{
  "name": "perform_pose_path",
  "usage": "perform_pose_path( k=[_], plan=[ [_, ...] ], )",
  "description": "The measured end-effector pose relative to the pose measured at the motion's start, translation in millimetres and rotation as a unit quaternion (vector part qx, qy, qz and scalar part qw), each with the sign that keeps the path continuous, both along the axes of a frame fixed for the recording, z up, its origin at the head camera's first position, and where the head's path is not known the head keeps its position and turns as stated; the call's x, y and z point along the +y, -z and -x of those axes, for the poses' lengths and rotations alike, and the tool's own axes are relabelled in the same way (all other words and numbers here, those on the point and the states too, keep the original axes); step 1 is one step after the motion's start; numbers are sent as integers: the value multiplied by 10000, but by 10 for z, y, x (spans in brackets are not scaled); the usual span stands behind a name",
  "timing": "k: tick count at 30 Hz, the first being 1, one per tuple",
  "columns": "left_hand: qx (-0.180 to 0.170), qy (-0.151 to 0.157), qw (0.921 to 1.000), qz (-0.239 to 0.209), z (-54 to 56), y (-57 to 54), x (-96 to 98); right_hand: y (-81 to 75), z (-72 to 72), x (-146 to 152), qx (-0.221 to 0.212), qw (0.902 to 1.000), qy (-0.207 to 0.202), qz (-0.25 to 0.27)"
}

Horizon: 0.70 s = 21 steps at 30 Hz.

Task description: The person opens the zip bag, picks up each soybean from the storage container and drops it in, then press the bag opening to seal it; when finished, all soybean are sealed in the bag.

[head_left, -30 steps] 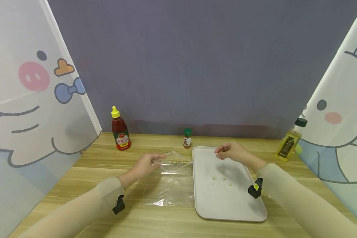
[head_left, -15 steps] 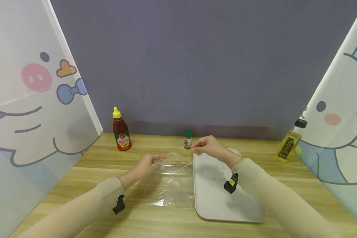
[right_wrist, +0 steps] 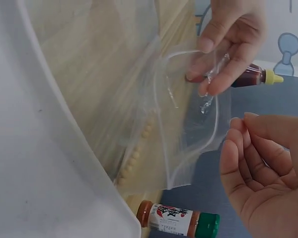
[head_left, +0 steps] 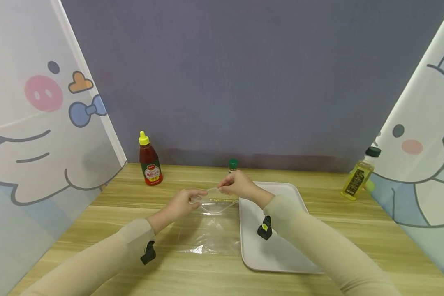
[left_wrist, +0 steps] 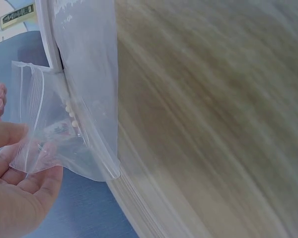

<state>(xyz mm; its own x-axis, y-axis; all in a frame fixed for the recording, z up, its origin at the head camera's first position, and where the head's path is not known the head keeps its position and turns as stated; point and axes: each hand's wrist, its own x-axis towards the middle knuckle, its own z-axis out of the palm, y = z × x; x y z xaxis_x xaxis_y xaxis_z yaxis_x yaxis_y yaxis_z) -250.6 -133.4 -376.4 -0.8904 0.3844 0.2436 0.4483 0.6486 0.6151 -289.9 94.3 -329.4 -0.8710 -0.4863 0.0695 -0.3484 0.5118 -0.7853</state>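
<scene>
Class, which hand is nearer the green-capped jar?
Right. The right hand is in front of the green-capped jar, partly hiding it in the head view; the left hand is farther left, holding the clear bag.

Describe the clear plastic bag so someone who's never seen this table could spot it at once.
On the wooden table, find the white tray. Along its left edge in the head view lies the clear plastic bag, its open mouth in the left hand. Unlike the tray, it is thin, see-through film with a row of small yellowish pieces inside.
</scene>
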Motion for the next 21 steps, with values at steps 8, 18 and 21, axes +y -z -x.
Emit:
perform_pose_path(
  k=[8,18,21],
  plan=[
    [0,42,10000,-33,8,4,-6,28,0,42,112,9997,34,-231],
    [-135,-40,9998,-166,2,17,-8,13,18,448,-184,9992,351,-61],
    [-195,-111,9996,-198,-6,7,-6,8,26,639,-277,9988,411,-13]
  ],
)
